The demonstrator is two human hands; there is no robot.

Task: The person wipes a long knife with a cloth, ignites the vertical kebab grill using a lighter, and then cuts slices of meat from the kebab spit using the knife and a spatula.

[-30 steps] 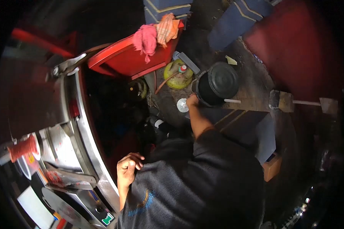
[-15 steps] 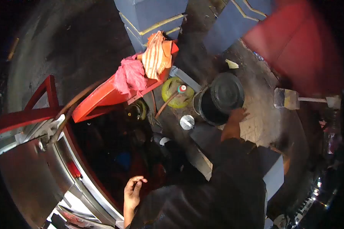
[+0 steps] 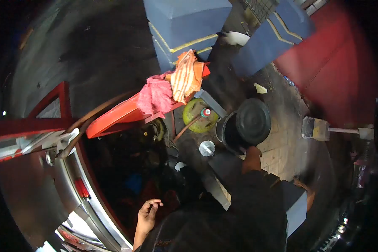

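Note:
My right hand (image 3: 251, 157) reaches down to the near edge of a black bucket (image 3: 226, 133). Its fingers go out of sight inside the bucket's dark mouth, so whatever they hold is hidden. A round dark lid (image 3: 253, 122) leans over the right side of that bucket. My left hand (image 3: 146, 215) hangs low, near the metal-edged counter, with loosely bent fingers and nothing visible in them. Left of the bucket stand a yellow-green gas cylinder (image 3: 193, 110), with a hose at its valve, and a small silvery round container (image 3: 206, 148).
Pink cloth (image 3: 156, 95) and striped orange cloth (image 3: 185, 80) drape over a red beam (image 3: 117, 112). Blue-grey pillars (image 3: 185, 25) rise behind. A white-handled tool (image 3: 317, 128) lies to the right, before a red wall (image 3: 332, 59). A light block (image 3: 296, 208) is beside me.
My right hand has shifted from beside the lid to the bucket's mouth, and its fingers have gone out of sight. The view has tilted, so the scene sits lower. My left hand is nearly unchanged.

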